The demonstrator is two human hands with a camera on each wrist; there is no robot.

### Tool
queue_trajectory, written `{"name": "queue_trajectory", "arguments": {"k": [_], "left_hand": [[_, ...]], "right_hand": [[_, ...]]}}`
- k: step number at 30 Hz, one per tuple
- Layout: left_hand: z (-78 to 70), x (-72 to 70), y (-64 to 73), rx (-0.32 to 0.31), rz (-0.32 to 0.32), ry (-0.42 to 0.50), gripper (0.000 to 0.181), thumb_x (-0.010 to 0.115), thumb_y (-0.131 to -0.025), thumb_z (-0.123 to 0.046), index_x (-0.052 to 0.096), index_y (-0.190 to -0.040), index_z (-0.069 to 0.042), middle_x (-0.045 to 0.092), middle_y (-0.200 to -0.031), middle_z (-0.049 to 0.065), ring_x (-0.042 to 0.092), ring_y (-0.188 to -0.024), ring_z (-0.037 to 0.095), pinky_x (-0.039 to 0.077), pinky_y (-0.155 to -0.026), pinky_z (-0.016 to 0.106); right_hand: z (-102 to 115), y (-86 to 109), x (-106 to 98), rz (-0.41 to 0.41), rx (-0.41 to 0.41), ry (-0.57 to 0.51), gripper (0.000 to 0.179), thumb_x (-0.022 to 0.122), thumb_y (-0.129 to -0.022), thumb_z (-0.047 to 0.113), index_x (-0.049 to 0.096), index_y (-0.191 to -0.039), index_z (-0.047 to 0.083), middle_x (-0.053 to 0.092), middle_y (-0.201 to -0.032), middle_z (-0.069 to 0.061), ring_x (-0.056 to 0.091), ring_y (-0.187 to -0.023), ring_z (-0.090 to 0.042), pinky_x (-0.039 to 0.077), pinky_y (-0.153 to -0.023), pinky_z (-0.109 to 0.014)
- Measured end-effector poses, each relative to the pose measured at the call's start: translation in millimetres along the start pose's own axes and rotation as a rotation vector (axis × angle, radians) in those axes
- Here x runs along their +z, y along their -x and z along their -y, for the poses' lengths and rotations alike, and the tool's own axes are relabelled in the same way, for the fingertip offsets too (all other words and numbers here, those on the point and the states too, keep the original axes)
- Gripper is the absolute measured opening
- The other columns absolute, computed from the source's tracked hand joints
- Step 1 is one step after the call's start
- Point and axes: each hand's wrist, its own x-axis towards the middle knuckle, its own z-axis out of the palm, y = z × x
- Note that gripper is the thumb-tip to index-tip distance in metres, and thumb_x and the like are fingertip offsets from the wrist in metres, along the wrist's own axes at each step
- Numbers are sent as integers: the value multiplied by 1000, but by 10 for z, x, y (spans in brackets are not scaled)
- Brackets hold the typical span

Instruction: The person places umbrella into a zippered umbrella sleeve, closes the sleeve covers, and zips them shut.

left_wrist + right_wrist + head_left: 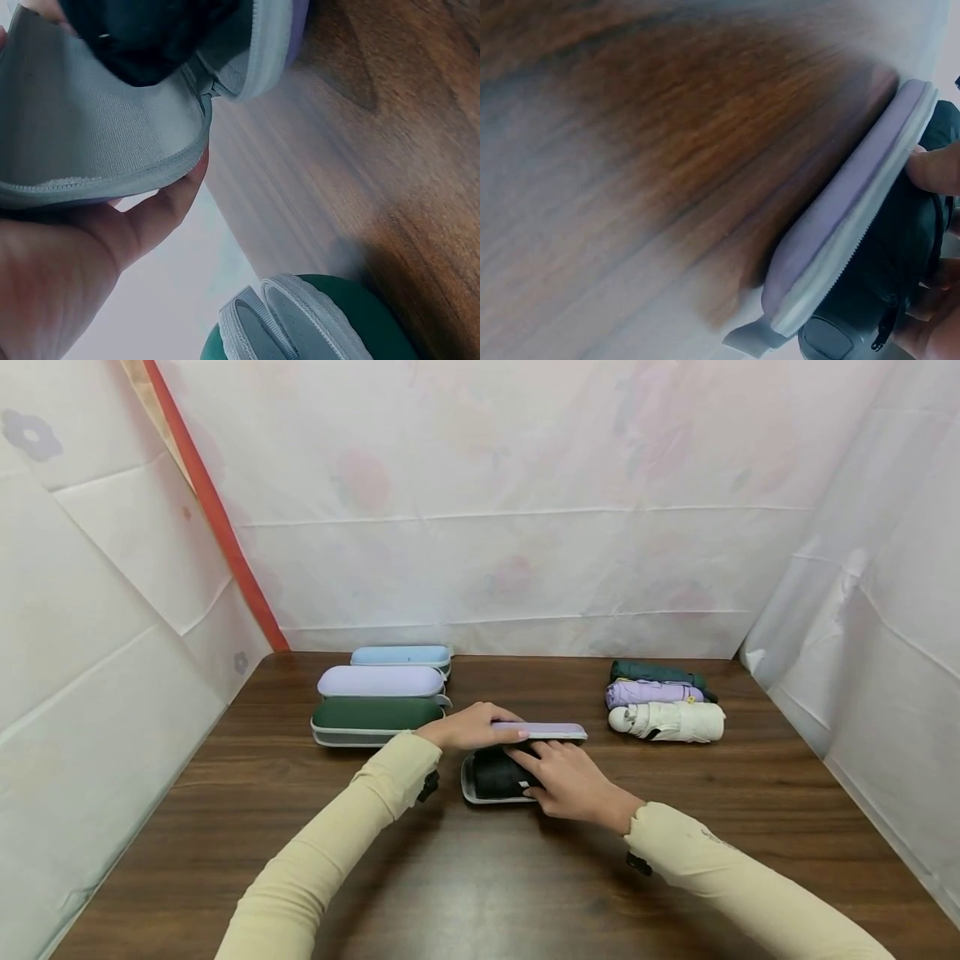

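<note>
A purple zip case (551, 729) lies unzipped in the middle of the table, its lid raised at the back and its grey lining (142, 127) showing. Inside its near half sits a black folded umbrella (495, 775). My left hand (474, 727) holds the raised lid at its left part, fingers behind it. From the right, my right hand (573, 783) grips the umbrella, with thumb and fingers on opposite sides. In the right wrist view, the umbrella's round end (829, 339) lies beside the case's zip edge; part of that hand is cut off.
To the left stand a green case (375, 713), a lavender case (381, 681) and a light blue case (401, 655). Far right lie a white folded umbrella (678, 722), a purple one (652, 693) and a dark green one (652, 672). White curtains surround the wooden table (480, 877).
</note>
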Motion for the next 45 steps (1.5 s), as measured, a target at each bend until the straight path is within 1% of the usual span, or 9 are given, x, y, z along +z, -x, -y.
{"name": "queue_trajectory", "arguments": {"k": [11,17,22,27,31,35,41,43,45], "left_hand": [[14,-8,-38,19,-9,6,47,56,-94,-45,62,-128,-14,62,-120,-1,56,-108,11,43,-93,32],[16,-9,-46,25,-9,-6,46,55,-94,-45,62,-128,-14,62,-121,0,55,-110,11,42,-94,32],[9,-2,-42,33,-8,-11,46,55,-94,-44,62,-127,-13,63,-120,0,56,-110,11,42,-94,31],[11,3,-32,32,-4,0,46,55,-94,-43,62,-128,-12,62,-122,1,55,-112,12,42,-95,32],[14,7,-26,33,-4,-1,46,55,-94,-43,62,-128,-12,62,-122,0,55,-112,12,41,-96,32],[11,8,-28,42,-4,-2,47,55,-94,-43,61,-128,-11,62,-122,1,55,-112,13,41,-96,33],[10,11,-28,35,-1,12,47,55,-95,-43,61,-129,-11,61,-123,2,55,-112,14,41,-96,34],[18,17,-23,28,1,23,47,54,-95,-43,60,-129,-11,61,-124,2,55,-113,14,42,-96,34],[23,21,-11,21,-1,26,47,55,-95,-42,60,-129,-11,61,-124,2,54,-114,14,42,-95,34]], "right_hand": [[-22,-8,69,29,11,-17,64,74,-82,29,50,-138,10,56,-126,-17,60,-103,-31,50,-80,-45],[-19,-13,60,35,14,-34,64,75,-81,29,51,-137,10,57,-123,-17,61,-100,-30,51,-76,-44],[-32,-26,48,71,22,-63,61,76,-82,28,53,-136,11,58,-121,-15,62,-99,-27,52,-74,-42],[-26,-18,47,119,8,-23,63,71,-87,30,46,-141,10,51,-133,-15,55,-113,-27,49,-84,-42],[0,4,47,119,-40,35,66,65,-92,31,38,-146,6,38,-144,-18,42,-128,-30,42,-96,-43],[12,21,34,127,-59,52,62,60,-95,29,35,-146,3,33,-147,-20,34,-133,-32,37,-101,-43],[-13,27,-43,178,-52,17,55,55,-98,27,38,-145,5,38,-145,-16,41,-129,-29,42,-96,-41],[-29,25,-93,184,-73,8,50,56,-97,23,43,-143,7,42,-141,-13,45,-124,-26,45,-93,-38],[-53,23,-157,163,-125,-16,44,61,-94,14,50,-137,8,48,-135,-11,48,-120,-24,46,-90,-36]]}}
